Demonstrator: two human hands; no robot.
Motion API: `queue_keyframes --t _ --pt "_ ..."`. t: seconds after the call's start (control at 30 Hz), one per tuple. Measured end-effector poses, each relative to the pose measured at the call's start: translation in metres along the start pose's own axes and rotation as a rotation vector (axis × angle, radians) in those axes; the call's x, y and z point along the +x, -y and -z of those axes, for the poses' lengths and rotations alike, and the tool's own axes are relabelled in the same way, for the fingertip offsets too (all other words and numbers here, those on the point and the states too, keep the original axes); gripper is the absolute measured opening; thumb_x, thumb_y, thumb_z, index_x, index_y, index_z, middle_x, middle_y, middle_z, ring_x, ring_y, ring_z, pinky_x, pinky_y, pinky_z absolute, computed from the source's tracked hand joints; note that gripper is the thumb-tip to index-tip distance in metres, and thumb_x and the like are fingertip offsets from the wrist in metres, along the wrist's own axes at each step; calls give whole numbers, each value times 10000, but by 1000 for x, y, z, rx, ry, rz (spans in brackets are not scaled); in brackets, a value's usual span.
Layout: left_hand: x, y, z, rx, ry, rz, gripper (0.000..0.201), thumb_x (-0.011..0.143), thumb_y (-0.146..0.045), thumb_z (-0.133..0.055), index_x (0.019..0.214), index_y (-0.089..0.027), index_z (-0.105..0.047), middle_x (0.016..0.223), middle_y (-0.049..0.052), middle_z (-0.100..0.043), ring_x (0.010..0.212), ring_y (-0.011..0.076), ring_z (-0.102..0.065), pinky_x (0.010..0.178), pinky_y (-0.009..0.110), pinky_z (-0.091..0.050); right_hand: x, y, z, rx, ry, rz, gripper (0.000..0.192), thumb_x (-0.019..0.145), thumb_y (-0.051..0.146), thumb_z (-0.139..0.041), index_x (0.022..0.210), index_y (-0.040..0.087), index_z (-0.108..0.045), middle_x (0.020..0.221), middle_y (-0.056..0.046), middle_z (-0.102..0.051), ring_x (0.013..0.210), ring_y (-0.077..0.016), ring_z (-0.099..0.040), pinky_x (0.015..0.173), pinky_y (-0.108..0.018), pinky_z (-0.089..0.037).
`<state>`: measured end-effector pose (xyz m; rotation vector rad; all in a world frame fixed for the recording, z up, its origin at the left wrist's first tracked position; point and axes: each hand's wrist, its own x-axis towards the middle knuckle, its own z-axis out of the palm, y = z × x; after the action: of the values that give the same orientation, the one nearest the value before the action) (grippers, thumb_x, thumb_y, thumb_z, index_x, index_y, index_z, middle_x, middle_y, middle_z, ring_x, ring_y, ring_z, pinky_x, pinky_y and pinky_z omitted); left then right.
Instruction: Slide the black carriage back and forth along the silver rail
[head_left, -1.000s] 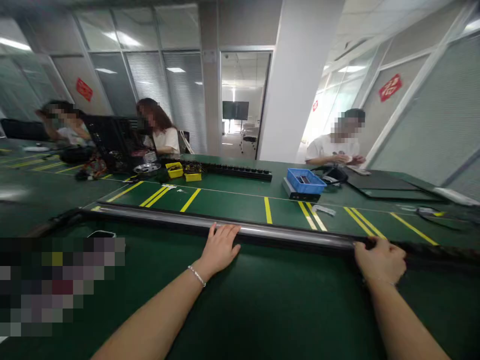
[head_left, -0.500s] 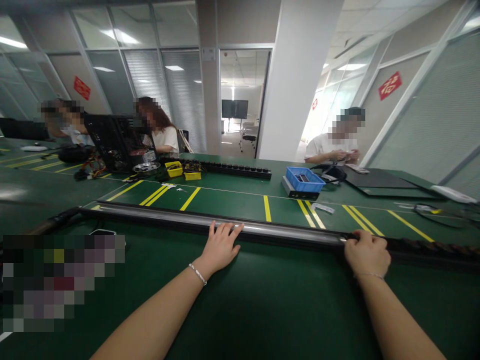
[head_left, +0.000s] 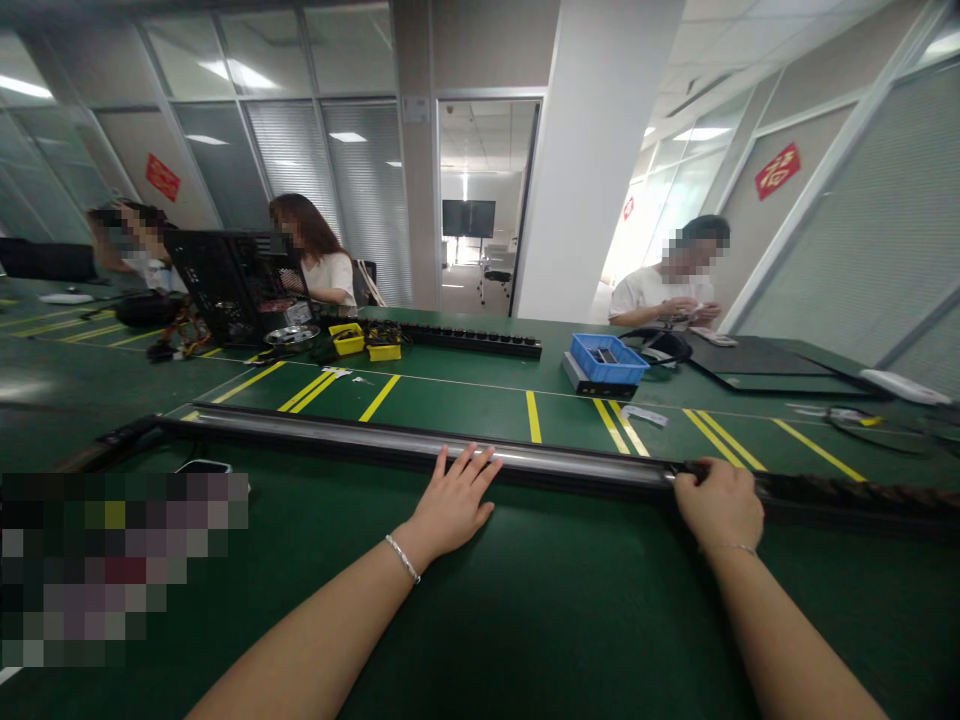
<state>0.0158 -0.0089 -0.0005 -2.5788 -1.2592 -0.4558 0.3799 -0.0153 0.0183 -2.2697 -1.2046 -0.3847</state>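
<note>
Desk: matt green mat, smooth, faint sheen under ceiling lights; glossy yellow tape lines. Long bar: polished silver metal, bright highlight along top, set in a dull black frame. Bracelet: shiny metal beads. Bin: blue moulded plastic, slightly glossy. Small trays: yellow plastic. Computer case: black perforated metal. Pillar: white, matt paint.

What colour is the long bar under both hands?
Silvery grey, on a black base; the head view shows the long bar clearly.
</note>
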Motion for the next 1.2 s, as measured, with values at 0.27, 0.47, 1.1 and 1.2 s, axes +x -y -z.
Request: queue_keyframes --t 0.27,0.47,1.1,1.2 --pt "1 -4 4 -65 16 42 543 884 -373 -435 1389 -240 -286 1363 78 -419 1327 252 -263 1096 560 -100 0 5 6 32 101 1 348 773 350 -430 1005 162 -609 1052 -119 -552 938 -250 -545 747 -362 -443" --pt "1 -5 7 -91 25 46 533 881 -350 -435 1382 -236 -293 1355 84 -423 1313 252 -286 1095 561 -95 -2 12 3 69 103 82 318 810 307 -361 931 194 -633 1021 -71 -583 923 -207 -543 719 -314 -421" --pt "3 -7 12 -102 39 53 546 874 -337 -453 1385 -249 -282 1342 74 -422 1289 246 -309 1092 556 -114 -14 25 -8 131 8 318 334 824 310 -377 925 194 -673 965 -51 -631 836 -174 -574 630 -273 -421" --pt "3 -7 13 -114 39 51 546 869 -320 -464 1382 -265 -288 1328 71 -429 1280 248 -319 1088 568 -110 -15 27 -7 136 -7 327 318 820 301 -394 922 196 -676 961 -48 -632 811 -164 -572 603 -265 -416"
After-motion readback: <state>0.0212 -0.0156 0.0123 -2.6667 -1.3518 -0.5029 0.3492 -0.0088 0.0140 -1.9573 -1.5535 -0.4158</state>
